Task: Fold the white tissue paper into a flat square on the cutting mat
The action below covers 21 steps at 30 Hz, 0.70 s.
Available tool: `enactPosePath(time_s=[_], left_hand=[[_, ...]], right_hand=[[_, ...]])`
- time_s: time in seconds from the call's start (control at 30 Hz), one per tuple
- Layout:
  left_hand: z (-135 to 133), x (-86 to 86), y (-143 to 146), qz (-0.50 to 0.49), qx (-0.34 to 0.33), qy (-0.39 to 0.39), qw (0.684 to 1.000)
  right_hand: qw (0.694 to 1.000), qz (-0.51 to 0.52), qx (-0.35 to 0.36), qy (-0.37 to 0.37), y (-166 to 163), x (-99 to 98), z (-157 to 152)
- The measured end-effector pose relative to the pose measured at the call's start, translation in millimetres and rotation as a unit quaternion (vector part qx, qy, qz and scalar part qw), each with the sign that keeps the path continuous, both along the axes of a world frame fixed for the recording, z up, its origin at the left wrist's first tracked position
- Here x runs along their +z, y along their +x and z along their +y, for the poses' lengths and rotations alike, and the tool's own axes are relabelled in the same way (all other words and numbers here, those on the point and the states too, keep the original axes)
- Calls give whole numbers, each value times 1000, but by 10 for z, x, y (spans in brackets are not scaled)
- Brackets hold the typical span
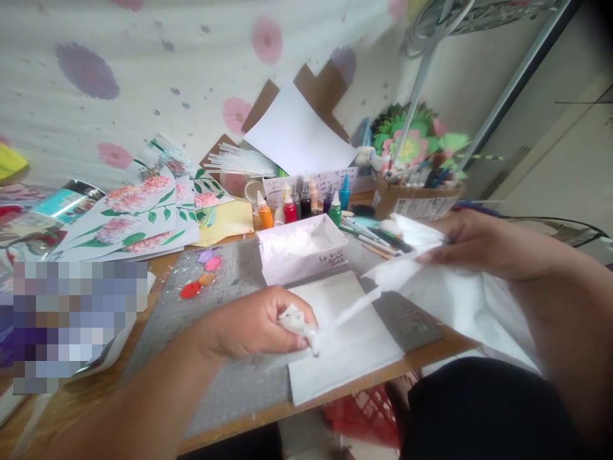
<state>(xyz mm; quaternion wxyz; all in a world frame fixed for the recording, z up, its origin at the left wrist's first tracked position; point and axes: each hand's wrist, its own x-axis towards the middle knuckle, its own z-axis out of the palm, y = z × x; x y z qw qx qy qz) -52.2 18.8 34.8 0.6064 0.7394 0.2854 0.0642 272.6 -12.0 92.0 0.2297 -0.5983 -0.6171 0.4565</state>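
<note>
My left hand (261, 322) is closed around a crumpled wad of white tissue (294, 317), above the near part of the desk. At the right, my right hand (472, 243) pinches a larger loose piece of white tissue (400, 268). A thin, blurred strand stretches from that piece toward my left hand; whether the two pieces are joined I cannot tell. Beneath them lies a white sheet of paper (354, 358) on a grey cutting mat (215, 396). Just behind the sheet stands an open white paper box (306, 252) with handwriting on its side.
Blobs of paint (191, 289) dot the mat. Paint bottles (290, 207) stand behind the box, with brushes (368, 236) to their right. A cardboard box of pens (421, 195) is at the back right. Flower paintings (129, 217) lie at left. White sheeting (472, 306) hangs at right.
</note>
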Motion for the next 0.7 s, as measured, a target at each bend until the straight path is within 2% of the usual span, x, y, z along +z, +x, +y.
enactPosePath(time_s=[0.17, 0.27, 0.33, 0.4, 0.5, 0.6, 0.7], left_hand=[[8, -32, -5, -4, 50, -36, 998], [-4, -73, -21, -4, 120, -59, 991], [-12, -88, -30, -14, 156, -81, 984], [-17, -89, -32, -26, 173, -98, 980], [-11, -80, -36, -32, 183, -105, 977], [0, -83, -50, -23, 189, -109, 976], [2, -102, -63, -20, 193, -101, 976]], right_hand=[[995, -20, -89, 34, 103, 10, 8], [985, -86, -127, 79, 177, 17, 17], [972, -166, -137, 97, 223, 12, 38], [939, -289, -142, 120, 279, -20, 87], [872, -434, -165, 157, 414, -145, 219], [833, -483, -196, 187, 555, -303, 355], [812, -492, -197, 243, 538, -378, 390]])
